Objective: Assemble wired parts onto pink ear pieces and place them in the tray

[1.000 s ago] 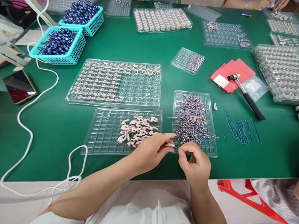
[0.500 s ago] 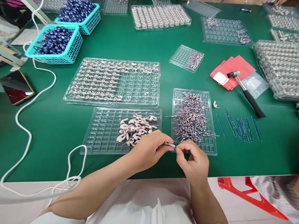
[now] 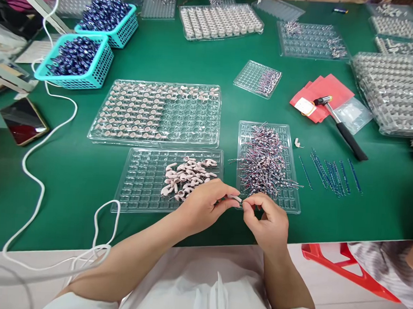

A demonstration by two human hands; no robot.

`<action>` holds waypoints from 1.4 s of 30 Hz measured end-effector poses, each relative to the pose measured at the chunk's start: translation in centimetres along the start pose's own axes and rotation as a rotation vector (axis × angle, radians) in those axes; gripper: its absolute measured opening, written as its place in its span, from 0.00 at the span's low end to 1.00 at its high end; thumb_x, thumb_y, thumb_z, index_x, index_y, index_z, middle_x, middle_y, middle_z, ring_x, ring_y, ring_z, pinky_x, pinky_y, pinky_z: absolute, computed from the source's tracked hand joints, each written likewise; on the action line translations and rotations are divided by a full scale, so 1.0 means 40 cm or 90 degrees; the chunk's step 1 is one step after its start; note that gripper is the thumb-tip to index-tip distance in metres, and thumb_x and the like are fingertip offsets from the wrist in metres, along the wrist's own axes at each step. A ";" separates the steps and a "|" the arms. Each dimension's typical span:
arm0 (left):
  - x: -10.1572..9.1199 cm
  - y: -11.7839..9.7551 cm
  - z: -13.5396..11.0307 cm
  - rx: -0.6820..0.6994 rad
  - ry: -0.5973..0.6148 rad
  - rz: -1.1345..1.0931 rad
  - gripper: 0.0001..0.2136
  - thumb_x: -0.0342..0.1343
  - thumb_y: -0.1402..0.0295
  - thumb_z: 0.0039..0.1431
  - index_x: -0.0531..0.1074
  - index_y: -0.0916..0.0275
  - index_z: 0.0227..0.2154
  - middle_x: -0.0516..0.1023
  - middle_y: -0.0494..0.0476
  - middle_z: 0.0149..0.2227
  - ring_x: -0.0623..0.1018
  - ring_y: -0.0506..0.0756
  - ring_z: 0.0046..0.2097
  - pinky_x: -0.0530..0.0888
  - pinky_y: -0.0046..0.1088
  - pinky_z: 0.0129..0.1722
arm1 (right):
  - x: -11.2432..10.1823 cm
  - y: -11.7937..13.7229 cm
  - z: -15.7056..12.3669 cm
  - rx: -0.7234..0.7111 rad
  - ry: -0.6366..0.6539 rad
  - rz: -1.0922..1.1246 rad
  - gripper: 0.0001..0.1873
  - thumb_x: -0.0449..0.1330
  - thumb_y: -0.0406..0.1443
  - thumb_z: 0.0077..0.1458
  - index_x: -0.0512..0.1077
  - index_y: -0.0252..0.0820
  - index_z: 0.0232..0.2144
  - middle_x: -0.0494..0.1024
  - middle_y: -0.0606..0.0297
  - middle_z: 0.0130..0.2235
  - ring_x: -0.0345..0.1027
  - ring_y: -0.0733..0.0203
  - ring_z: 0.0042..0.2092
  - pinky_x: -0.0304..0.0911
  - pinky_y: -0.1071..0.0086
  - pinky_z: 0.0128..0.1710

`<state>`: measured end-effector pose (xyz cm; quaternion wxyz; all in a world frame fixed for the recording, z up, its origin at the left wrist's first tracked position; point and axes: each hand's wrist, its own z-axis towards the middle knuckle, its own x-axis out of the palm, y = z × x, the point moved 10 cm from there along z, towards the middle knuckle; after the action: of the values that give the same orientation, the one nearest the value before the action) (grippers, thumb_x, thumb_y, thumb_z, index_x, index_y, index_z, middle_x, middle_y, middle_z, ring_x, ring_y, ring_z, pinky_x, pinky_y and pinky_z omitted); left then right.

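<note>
Between the thumb and fingers of my left hand (image 3: 205, 205) is a pale earbud shell (image 3: 236, 198), its stem pointing right. The closed fingertips of my right hand (image 3: 269, 221) pinch at the stem's end; what they hold there is too small to make out. Left of the hands, a clear tray (image 3: 140, 183) carries a heap of similar pale earbud shells (image 3: 187, 174). Just beyond my right hand, another clear tray (image 3: 292, 201) bears a pile of small wired parts (image 3: 264, 160).
A larger clear tray (image 3: 191, 118) partly filled with pale shells lies farther back. Turquoise baskets (image 3: 102, 66) of dark blue pieces stand at left, near a phone (image 3: 24, 121) and white cable (image 3: 38, 181). At right lie a hammer (image 3: 347, 137), red bags (image 3: 331, 92) and thin blue strips (image 3: 334, 178).
Both hands stay nearly in place, fingertips still together at the shell's stem. The shell's visible end is tilted slightly differently.
</note>
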<state>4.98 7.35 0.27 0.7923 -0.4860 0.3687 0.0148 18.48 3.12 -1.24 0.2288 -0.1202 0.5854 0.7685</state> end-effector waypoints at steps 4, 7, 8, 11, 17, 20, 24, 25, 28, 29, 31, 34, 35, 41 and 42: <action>0.003 0.002 -0.002 0.002 0.000 0.002 0.07 0.55 0.67 0.69 0.77 0.62 0.41 0.84 0.56 0.34 0.81 0.53 0.35 0.77 0.28 0.37 | 0.001 0.001 0.002 -0.002 0.009 -0.003 0.07 0.59 0.30 0.60 0.73 0.45 0.30 0.76 0.70 0.28 0.68 0.66 0.29 0.64 0.70 0.31; 0.001 0.008 -0.002 -0.008 -0.003 0.002 0.08 0.55 0.66 0.69 0.78 0.62 0.41 0.83 0.56 0.33 0.80 0.53 0.34 0.77 0.28 0.37 | 0.003 0.000 0.001 -0.007 0.022 -0.001 0.06 0.60 0.31 0.61 0.74 0.45 0.32 0.79 0.69 0.30 0.70 0.65 0.30 0.66 0.69 0.31; 0.000 0.010 -0.002 -0.013 -0.004 -0.001 0.08 0.55 0.66 0.69 0.78 0.62 0.41 0.83 0.56 0.33 0.80 0.53 0.34 0.77 0.28 0.37 | 0.004 0.000 0.000 -0.011 0.026 0.001 0.05 0.60 0.32 0.61 0.75 0.46 0.34 0.79 0.68 0.31 0.71 0.64 0.31 0.67 0.69 0.32; -0.004 0.012 0.000 -0.021 -0.010 -0.024 0.07 0.57 0.66 0.68 0.78 0.62 0.41 0.83 0.56 0.33 0.80 0.52 0.34 0.76 0.28 0.36 | 0.002 0.004 -0.002 -0.027 0.020 0.014 0.05 0.60 0.32 0.62 0.76 0.46 0.38 0.81 0.66 0.33 0.74 0.62 0.33 0.68 0.68 0.33; 0.004 0.027 -0.003 -0.090 -0.001 -0.110 0.05 0.62 0.68 0.63 0.79 0.63 0.39 0.83 0.53 0.31 0.78 0.51 0.30 0.74 0.24 0.32 | -0.005 0.013 -0.007 -0.060 -0.009 0.062 0.12 0.62 0.29 0.61 0.76 0.49 0.44 0.82 0.66 0.37 0.75 0.61 0.37 0.70 0.66 0.37; 0.001 0.034 -0.006 -0.122 -0.011 -0.143 0.06 0.62 0.67 0.63 0.80 0.63 0.39 0.82 0.53 0.30 0.78 0.50 0.30 0.73 0.24 0.31 | -0.011 0.000 -0.009 -0.032 -0.018 0.091 0.14 0.63 0.29 0.60 0.76 0.49 0.46 0.82 0.65 0.38 0.75 0.61 0.37 0.70 0.67 0.36; -0.006 0.035 -0.006 -0.132 -0.025 -0.154 0.07 0.63 0.65 0.62 0.80 0.63 0.39 0.81 0.53 0.30 0.77 0.50 0.29 0.72 0.24 0.30 | -0.011 -0.008 -0.013 -0.013 -0.014 0.125 0.13 0.64 0.29 0.59 0.76 0.49 0.45 0.81 0.65 0.37 0.74 0.61 0.37 0.69 0.66 0.35; -0.007 0.033 -0.005 -0.126 -0.025 -0.150 0.07 0.64 0.65 0.62 0.80 0.63 0.38 0.81 0.53 0.29 0.76 0.50 0.29 0.72 0.24 0.30 | -0.012 -0.006 -0.014 -0.017 -0.017 0.130 0.13 0.63 0.29 0.59 0.76 0.49 0.45 0.81 0.65 0.37 0.74 0.61 0.36 0.69 0.66 0.36; -0.008 0.020 -0.003 -0.093 -0.024 -0.141 0.06 0.66 0.67 0.60 0.80 0.63 0.38 0.81 0.53 0.30 0.76 0.50 0.30 0.72 0.24 0.31 | -0.014 -0.002 -0.014 -0.031 -0.023 0.139 0.13 0.62 0.27 0.59 0.76 0.48 0.43 0.80 0.64 0.37 0.74 0.61 0.37 0.69 0.65 0.37; -0.008 0.015 -0.002 -0.080 -0.024 -0.141 0.06 0.66 0.68 0.60 0.80 0.63 0.38 0.82 0.53 0.30 0.77 0.50 0.30 0.72 0.24 0.32 | -0.014 -0.001 -0.014 -0.033 -0.023 0.140 0.14 0.62 0.26 0.59 0.76 0.48 0.43 0.80 0.64 0.36 0.74 0.61 0.37 0.69 0.65 0.37; -0.009 0.009 -0.003 -0.062 -0.027 -0.147 0.05 0.66 0.70 0.59 0.80 0.63 0.38 0.82 0.53 0.31 0.77 0.50 0.31 0.72 0.24 0.32 | -0.012 0.000 -0.012 -0.035 -0.019 0.140 0.14 0.61 0.25 0.59 0.76 0.48 0.43 0.80 0.65 0.36 0.74 0.61 0.37 0.69 0.65 0.37; -0.007 0.007 -0.004 -0.056 -0.025 -0.157 0.05 0.66 0.72 0.59 0.80 0.64 0.38 0.82 0.54 0.31 0.77 0.50 0.31 0.72 0.24 0.32 | -0.009 0.006 -0.010 -0.048 -0.009 0.144 0.16 0.61 0.24 0.58 0.76 0.48 0.44 0.81 0.65 0.37 0.74 0.61 0.37 0.69 0.65 0.37; -0.006 0.007 -0.004 -0.056 -0.024 -0.159 0.05 0.66 0.72 0.59 0.80 0.64 0.38 0.82 0.54 0.31 0.78 0.50 0.31 0.73 0.24 0.32 | -0.008 0.009 -0.010 -0.055 -0.007 0.147 0.17 0.61 0.23 0.58 0.76 0.48 0.45 0.81 0.65 0.37 0.74 0.60 0.38 0.69 0.64 0.38; -0.007 -0.002 -0.004 -0.030 -0.031 -0.171 0.05 0.66 0.72 0.59 0.80 0.64 0.39 0.83 0.55 0.31 0.78 0.51 0.31 0.73 0.25 0.32 | -0.008 0.021 -0.010 -0.085 -0.008 0.156 0.20 0.61 0.22 0.57 0.76 0.48 0.46 0.81 0.64 0.38 0.74 0.60 0.38 0.70 0.62 0.39; -0.008 -0.003 -0.004 -0.025 -0.034 -0.174 0.05 0.66 0.73 0.59 0.80 0.64 0.39 0.83 0.55 0.31 0.78 0.51 0.32 0.73 0.25 0.32 | -0.008 0.022 -0.010 -0.086 -0.008 0.158 0.20 0.61 0.21 0.57 0.76 0.48 0.46 0.81 0.64 0.38 0.74 0.60 0.38 0.70 0.62 0.38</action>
<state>4.71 7.27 0.53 0.7866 -0.5467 0.2775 -0.0732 18.31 2.49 -0.46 0.1271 -0.0574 0.5411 0.8293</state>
